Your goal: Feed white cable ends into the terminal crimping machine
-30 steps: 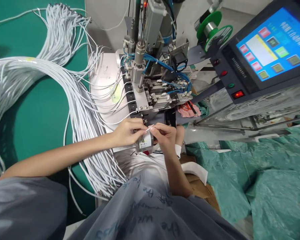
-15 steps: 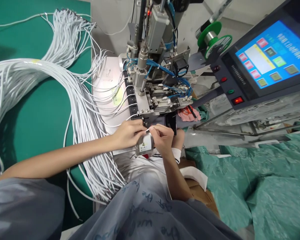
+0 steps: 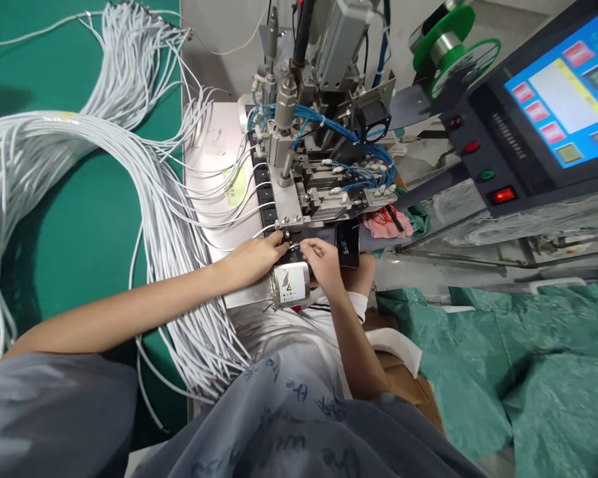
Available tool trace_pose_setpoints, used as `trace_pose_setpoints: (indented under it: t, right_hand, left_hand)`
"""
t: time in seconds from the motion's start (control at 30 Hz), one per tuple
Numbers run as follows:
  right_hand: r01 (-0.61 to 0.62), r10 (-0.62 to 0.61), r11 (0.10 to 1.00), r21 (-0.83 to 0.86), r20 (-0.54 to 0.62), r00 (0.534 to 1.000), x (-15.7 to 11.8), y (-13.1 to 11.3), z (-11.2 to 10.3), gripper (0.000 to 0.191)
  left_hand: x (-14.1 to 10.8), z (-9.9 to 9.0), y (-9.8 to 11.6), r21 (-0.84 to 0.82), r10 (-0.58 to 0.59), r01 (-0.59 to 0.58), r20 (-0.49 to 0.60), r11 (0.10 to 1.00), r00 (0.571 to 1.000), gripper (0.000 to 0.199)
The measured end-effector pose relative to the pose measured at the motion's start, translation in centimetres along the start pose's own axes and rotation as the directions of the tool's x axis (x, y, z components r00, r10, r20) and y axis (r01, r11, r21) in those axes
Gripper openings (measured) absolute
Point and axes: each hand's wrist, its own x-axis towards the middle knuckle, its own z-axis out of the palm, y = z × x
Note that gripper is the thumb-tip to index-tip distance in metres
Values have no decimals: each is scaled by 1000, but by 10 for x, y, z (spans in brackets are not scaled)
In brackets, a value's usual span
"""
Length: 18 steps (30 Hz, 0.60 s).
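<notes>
My left hand (image 3: 256, 260) reaches in from the left, its fingers closed on a white cable (image 3: 294, 246) at the near end of the machine's black cable blocks (image 3: 268, 198). Opposite it, my right hand (image 3: 323, 263) pinches the tip of the same cable between thumb and finger; the tip itself is too small to make out. Just below both hands is a metal cover with a white warning label (image 3: 290, 284). Several other white cables run into the blocks beside the machine (image 3: 285, 143), from a big bundle of white cables (image 3: 164, 219).
A control panel with a lit screen (image 3: 563, 99) stands to the right, near a green wire spool (image 3: 446, 50). A black tray (image 3: 347, 245) and a pink cloth (image 3: 386, 224) lie right of my hands. Green plastic sheeting (image 3: 518, 358) covers the lower right. A green mat (image 3: 40, 232) lies left.
Both hands have moved slightly up, away from my body, to the near end of the cable blocks, and the labelled cover shows more fully. The camera view has shifted, bringing the panel closer.
</notes>
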Motion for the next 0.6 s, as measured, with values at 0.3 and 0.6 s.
trace_pose_setpoints:
  t: [0.3,0.6]
  right_hand:
    - [-57,56,997,52,33,998,4,1,3,15]
    - [-104,99,994,43,107,989,10,0,-1,10]
  left_hand:
    - [0,2,-3,28,68,-67,-43,997,997,46]
    - [2,3,-3,79,88,-83,-52,993,995,42]
